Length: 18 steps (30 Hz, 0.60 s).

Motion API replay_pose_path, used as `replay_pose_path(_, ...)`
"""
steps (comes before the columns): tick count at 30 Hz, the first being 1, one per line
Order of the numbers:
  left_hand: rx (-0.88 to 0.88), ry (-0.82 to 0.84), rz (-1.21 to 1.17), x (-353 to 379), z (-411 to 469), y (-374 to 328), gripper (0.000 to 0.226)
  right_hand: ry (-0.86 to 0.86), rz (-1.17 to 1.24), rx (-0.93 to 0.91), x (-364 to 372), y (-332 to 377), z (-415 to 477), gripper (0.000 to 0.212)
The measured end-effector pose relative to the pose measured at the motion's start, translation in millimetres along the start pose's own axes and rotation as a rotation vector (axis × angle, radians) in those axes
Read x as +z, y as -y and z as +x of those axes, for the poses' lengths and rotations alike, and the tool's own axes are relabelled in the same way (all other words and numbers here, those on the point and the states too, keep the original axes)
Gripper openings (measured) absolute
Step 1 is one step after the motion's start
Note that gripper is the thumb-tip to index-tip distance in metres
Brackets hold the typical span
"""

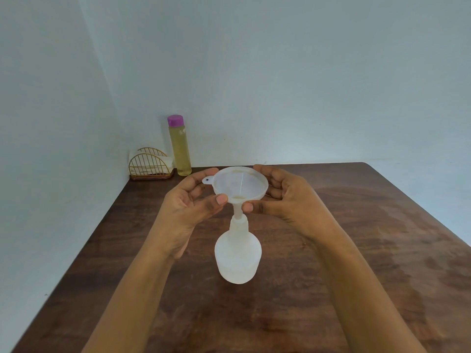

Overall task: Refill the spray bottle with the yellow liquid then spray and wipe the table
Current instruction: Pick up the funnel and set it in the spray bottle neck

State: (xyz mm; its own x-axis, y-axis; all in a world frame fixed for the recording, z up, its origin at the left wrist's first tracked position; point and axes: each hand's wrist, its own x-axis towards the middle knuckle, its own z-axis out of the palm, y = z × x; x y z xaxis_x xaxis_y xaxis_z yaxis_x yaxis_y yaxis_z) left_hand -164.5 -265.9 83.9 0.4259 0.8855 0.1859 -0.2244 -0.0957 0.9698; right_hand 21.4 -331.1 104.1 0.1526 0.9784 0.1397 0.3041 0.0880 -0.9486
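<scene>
A translucent white spray bottle [238, 253] stands upright in the middle of the brown wooden table [356, 250], without its spray head. A white funnel [239, 184] sits with its stem in the bottle's neck. My left hand [188, 202] grips the funnel's left rim and my right hand [283, 197] grips its right rim, thumbs under the bowl. A tall clear bottle of yellow liquid [180, 149] with a purple cap stands closed at the back left by the wall. The spray head is not in view.
A gold wire napkin holder [150, 165] with white napkins sits in the back left corner, beside the yellow liquid bottle. Walls close off the table's left and far sides. The table's right edge slopes away at the right.
</scene>
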Motion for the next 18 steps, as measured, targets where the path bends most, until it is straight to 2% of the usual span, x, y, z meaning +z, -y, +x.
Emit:
replay_pose_path(7, 0.0, 0.034, 0.061, 0, -6, 5, 0.057, 0.009, -0.062, 0.037, 5, -11, -5, 0.088)
replay_pose_path(14, -0.04, 0.027, 0.109, 0, -12, 16, 0.073, 0.017, -0.153, 0.047, 16, -22, -7, 0.092)
replay_pose_path(18, -0.077, 0.016, 0.135, 0, -14, 18, 0.064, 0.01, -0.188, 0.049, 18, -24, -6, 0.097)
